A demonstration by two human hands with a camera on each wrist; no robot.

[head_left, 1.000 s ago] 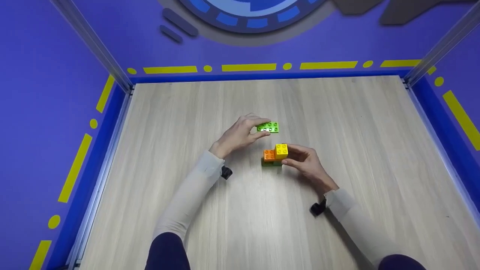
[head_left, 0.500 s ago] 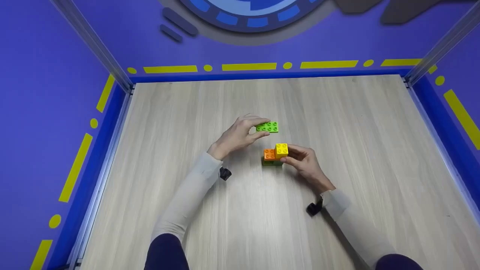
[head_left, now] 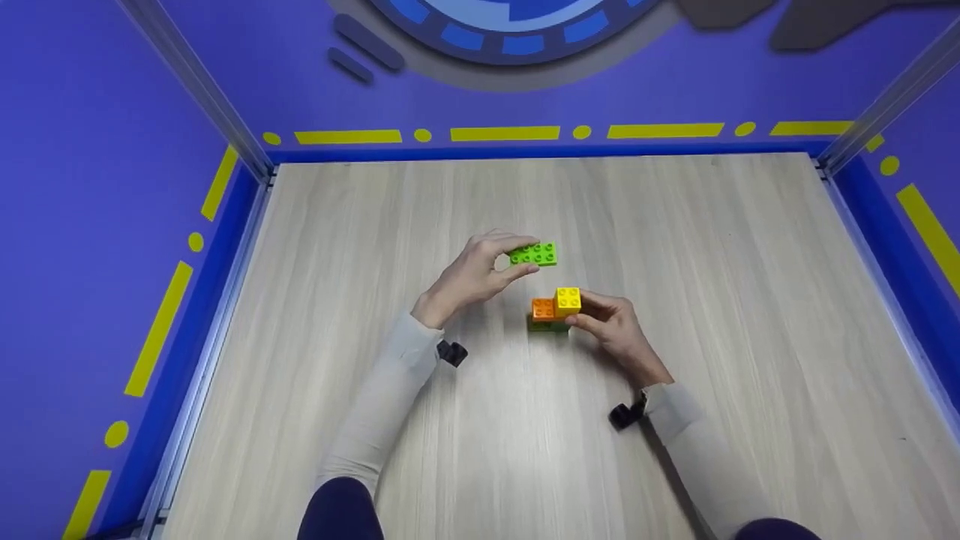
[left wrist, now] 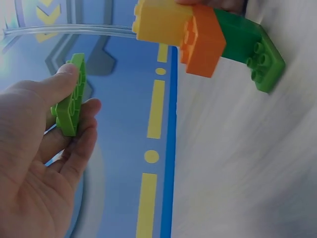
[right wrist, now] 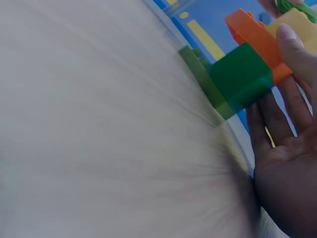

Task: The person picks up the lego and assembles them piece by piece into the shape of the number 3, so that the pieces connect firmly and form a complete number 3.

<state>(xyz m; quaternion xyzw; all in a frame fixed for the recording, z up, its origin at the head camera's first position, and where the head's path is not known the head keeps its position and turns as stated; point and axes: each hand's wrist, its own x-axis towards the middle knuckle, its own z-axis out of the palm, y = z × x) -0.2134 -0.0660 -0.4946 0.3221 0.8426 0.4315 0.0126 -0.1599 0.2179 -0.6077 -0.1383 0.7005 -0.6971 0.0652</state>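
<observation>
My left hand pinches a flat light green toy brick between thumb and fingers, raised off the table. Its studs face up in the head view. Nearer to me, a stack of toy bricks stands on the table, with a yellow brick on top and an orange brick under it. Below these come a dark green brick and a flat light green base brick. At the stack's right side, my right hand grips its upper part, the thumb by the orange and yellow bricks.
The wood-grain table is bounded by a blue back wall and side walls with yellow marks. Metal rails run along the side edges. Each wrist wears a small black camera.
The head view has shifted slightly, so the scene sits a little further right. Both hands keep their holds, with the flat brick and the stack almost where they were.
</observation>
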